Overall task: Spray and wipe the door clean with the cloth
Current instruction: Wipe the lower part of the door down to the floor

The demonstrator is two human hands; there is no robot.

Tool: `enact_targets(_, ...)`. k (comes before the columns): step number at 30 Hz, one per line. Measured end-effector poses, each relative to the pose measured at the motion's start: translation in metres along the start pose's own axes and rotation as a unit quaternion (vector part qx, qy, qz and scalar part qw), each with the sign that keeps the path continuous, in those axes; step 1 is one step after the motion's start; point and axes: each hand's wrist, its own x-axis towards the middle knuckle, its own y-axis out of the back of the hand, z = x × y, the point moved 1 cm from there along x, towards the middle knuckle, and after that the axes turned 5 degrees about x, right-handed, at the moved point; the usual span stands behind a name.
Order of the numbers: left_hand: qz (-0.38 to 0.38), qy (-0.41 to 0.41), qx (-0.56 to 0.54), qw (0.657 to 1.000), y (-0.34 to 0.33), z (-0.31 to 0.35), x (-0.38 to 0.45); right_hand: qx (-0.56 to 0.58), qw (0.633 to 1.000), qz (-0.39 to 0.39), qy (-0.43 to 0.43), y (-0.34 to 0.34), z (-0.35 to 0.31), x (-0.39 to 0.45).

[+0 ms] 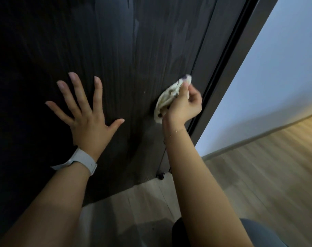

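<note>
A dark wood-grain door (126,50) fills the left and centre of the head view, with wet streaks shining on its upper part. My left hand (85,113) lies flat on the door with fingers spread, a white band on its wrist. My right hand (184,104) is closed around a crumpled pale cloth (166,98) with dark spots, pressed against the door near its right edge. No spray bottle is in view.
The dark door frame (228,68) runs diagonally right of the cloth. Beyond it is a white wall (276,77) with a skirting board. Light wooden floor (267,166) spreads at the lower right. A small dark object (160,176) sits at the door's bottom corner.
</note>
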Motion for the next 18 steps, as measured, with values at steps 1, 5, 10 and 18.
enact_targets(1,0.001,0.001,-0.003,1.0,0.0,0.0,0.0,-0.016,1.0,0.005,-0.015,0.013,0.012,-0.004)
enact_targets(5,0.005,0.005,-0.021,1.0,0.006,0.005,0.0,-0.08,0.988,0.008,-0.129,0.07,0.059,-0.016)
enact_targets(10,0.077,-0.028,-0.075,0.994,0.014,0.028,0.004,-0.06,0.995,0.008,-0.075,0.069,0.031,0.005)
enact_targets(18,0.009,-0.078,-0.043,0.996,-0.006,0.092,0.023,-0.017,0.991,-0.023,0.134,-0.022,-0.077,0.077)
